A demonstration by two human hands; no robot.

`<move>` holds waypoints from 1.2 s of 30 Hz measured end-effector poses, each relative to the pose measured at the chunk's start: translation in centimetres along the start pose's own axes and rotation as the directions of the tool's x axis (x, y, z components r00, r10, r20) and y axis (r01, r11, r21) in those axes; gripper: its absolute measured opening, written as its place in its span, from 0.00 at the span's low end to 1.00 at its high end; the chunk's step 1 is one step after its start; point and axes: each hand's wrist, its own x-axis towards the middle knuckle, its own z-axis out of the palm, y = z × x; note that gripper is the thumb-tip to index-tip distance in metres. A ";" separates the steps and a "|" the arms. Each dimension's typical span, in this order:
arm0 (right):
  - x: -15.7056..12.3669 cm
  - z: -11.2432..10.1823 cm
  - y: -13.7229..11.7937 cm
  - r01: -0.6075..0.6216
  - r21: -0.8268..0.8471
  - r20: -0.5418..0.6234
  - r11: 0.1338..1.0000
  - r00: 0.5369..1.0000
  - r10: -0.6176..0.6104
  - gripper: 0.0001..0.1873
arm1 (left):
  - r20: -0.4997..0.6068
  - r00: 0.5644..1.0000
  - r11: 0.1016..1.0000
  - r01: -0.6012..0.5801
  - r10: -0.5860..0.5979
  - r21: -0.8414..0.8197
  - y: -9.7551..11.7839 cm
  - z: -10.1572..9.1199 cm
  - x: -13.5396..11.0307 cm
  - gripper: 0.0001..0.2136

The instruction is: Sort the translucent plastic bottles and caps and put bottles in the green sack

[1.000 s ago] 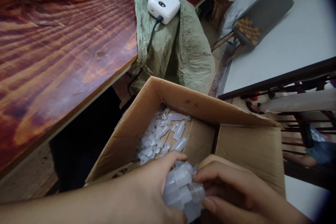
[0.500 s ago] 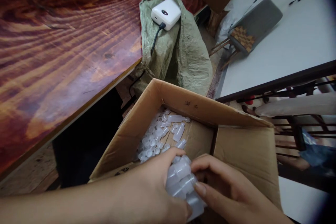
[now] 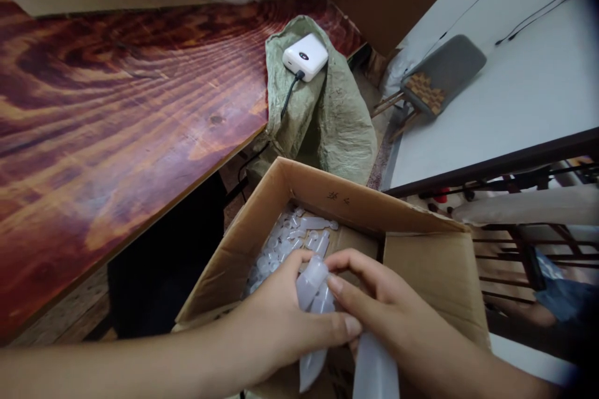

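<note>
My left hand [image 3: 285, 308] is closed around several translucent plastic bottles [image 3: 311, 290] above the open carton, its thumb lying across them. My right hand [image 3: 390, 302] has its thumb and index finger pinched at the capped top of one bottle. A longer translucent tube-shaped piece [image 3: 375, 371] hangs below my right hand; which hand holds it, I cannot tell. Below, inside the cardboard box [image 3: 425, 262], a heap of small translucent caps and a few small bottles [image 3: 316, 223] lies along the left side. My hands hide part of the box floor.
A wood-patterned table [image 3: 140, 118] stands at the left. Behind the box is a green woven sack [image 3: 349, 131] with a white power bank [image 3: 305, 56] and cable on it. A grey chair [image 3: 444, 75] and dark railings [image 3: 524, 243] are at the right.
The bottles in my left hand are now tilted, with one capped top between my right fingers. My right hand has moved closer to my left. The view has shifted, showing more table.
</note>
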 end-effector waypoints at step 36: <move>1.0 -3.6 -1.6 0.767 -0.557 0.358 0.319 0.568 -0.741 0.17 | -0.170 0.945 0.960 0.278 -0.280 -0.037 4.7 -0.1 1.1 0.13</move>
